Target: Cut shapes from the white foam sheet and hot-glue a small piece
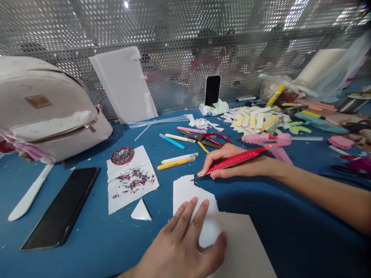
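A white board with a stepped, angled outline lies on the blue table at the lower middle. My left hand rests flat on it, fingers spread and pointing away from me. Above the board's far edge, my right hand grips a red craft knife. The knife's thin dark blade points left, with its tip at the notch in the board's upper edge. A small white triangle lies to the left of the board.
On the left are a black phone, a white plastic knife and a backpack. Markers, red-handled scissors, a pink glue gun and paper strips lie beyond my hands. A second phone stands upright.
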The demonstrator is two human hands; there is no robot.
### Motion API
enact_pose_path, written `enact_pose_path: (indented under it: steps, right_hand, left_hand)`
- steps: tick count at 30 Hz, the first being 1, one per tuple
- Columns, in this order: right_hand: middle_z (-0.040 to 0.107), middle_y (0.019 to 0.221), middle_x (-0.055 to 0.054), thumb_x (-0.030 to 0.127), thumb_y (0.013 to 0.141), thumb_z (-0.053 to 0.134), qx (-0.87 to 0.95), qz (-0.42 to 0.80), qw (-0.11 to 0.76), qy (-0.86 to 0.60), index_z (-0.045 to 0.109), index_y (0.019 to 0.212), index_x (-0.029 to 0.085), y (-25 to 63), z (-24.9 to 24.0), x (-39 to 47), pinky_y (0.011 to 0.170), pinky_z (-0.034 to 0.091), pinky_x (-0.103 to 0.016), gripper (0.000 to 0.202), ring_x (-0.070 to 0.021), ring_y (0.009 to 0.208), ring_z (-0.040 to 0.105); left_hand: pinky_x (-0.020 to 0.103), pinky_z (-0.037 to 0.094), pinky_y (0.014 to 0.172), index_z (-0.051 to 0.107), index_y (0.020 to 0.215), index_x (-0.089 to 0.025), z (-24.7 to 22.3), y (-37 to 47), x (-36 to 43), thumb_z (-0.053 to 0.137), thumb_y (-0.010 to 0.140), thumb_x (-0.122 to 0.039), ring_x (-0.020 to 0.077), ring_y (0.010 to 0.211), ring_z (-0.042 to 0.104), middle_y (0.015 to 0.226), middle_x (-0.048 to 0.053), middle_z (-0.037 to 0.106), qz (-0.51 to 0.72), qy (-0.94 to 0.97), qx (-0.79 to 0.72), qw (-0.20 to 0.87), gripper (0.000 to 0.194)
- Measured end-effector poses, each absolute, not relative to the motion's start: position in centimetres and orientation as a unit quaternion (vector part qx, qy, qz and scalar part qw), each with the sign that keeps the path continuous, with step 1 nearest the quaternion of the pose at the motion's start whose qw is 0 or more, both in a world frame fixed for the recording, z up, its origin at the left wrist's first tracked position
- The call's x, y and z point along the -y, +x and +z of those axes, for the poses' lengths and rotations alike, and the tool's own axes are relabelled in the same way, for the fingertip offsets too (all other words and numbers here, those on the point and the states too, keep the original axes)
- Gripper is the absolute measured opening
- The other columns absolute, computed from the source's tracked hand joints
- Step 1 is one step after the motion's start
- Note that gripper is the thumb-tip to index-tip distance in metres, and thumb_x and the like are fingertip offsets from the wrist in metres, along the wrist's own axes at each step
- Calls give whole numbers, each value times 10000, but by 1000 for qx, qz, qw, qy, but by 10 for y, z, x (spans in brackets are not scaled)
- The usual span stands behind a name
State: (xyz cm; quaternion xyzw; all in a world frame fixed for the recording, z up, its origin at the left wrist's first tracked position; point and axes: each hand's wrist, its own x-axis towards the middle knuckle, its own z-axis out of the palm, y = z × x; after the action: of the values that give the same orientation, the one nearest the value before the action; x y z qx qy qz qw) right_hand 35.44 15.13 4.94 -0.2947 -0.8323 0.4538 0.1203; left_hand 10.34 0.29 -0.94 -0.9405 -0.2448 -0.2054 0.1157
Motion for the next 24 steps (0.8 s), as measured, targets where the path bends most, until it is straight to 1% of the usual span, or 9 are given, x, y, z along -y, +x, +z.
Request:
enact_pose_path:
  steps: [4, 8, 12, 15, 17, 19, 21, 23, 24]
  right_hand:
    - [769, 871, -12, 358, 914, 693, 826, 426, 133, -344, 763, 1021, 210, 366, 53, -147, 638, 502, -210, 196, -155, 761, 714]
    - [769, 876, -13, 386, 919, 684, 829, 416, 124, -352, 768, 1030, 206, 367, 58, -141, 580, 480, -216, 227, -144, 693, 695]
    - [770, 929, -17, 377, 923, 680, 839, 399, 131, -346, 758, 1039, 203, 363, 64, -137, 639, 512, -221, 223, -147, 737, 709]
    - [754, 1026, -41, 358, 958, 637, 825, 416, 178, -339, 727, 1066, 192, 358, 65, -134, 711, 551, -242, 217, -156, 800, 719]
    - [722, 1110, -61, 364, 989, 596, 811, 439, 217, -320, 697, 1083, 184, 353, 62, -131, 726, 566, -255, 227, -143, 790, 705]
    - [694, 1140, -70, 384, 1010, 563, 799, 462, 243, -299, 674, 1053, 177, 347, 58, -127, 718, 572, -257, 239, -126, 759, 682]
    - [690, 1093, -66, 412, 1014, 559, 795, 466, 245, -301, 660, 995, 172, 345, 54, -122, 696, 566, -250, 262, -118, 730, 665]
    - [697, 1033, -65, 440, 1012, 561, 799, 448, 231, -328, 658, 953, 167, 347, 53, -117, 672, 555, -244, 296, -119, 710, 661]
    - [702, 1007, -66, 455, 1010, 561, 799, 438, 221, -347, 661, 946, 166, 349, 54, -114, 656, 549, -241, 313, -121, 698, 661]
  left_hand:
    - [479, 585, 935, 585, 1311, -219, -12, 106, -4, 453, 1042, -251, 397, 1222, 605, 1311, 244, 649, -209, -935, 254, 131, 300]
    - [465, 601, 911, 595, 1303, -214, -11, 106, -7, 478, 1037, -265, 391, 1191, 633, 1282, 236, 670, -215, -931, 254, 150, 296]
    - [478, 613, 878, 601, 1323, -220, -7, 105, -8, 596, 990, -295, 407, 1174, 638, 1280, 239, 669, -186, -940, 240, 159, 341]
    - [510, 626, 827, 636, 1298, -218, -7, 107, -4, 686, 938, -342, 443, 1143, 646, 1296, 241, 657, -176, -943, 231, 162, 384]
    - [526, 621, 841, 643, 1295, -206, -7, 109, -2, 699, 930, -362, 454, 1170, 632, 1356, 240, 618, -168, -946, 229, 156, 401]
    - [533, 606, 888, 614, 1336, -188, -4, 109, 0, 661, 959, -392, 440, 1243, 598, 1420, 248, 566, -158, -949, 232, 143, 432]
    - [549, 587, 933, 586, 1363, -164, 3, 103, -2, 553, 1012, -466, 405, 1312, 566, 1445, 245, 547, -161, -951, 233, 123, 464]
    - [546, 573, 972, 605, 1324, -146, 14, 88, -6, 405, 1062, -497, 347, 1317, 580, 1415, 200, 594, -172, -955, 223, 90, 481]
    - [501, 578, 986, 636, 1268, -150, 19, 78, -9, 355, 1085, -446, 289, 1255, 628, 1341, 148, 660, -200, -954, 210, 71, 447]
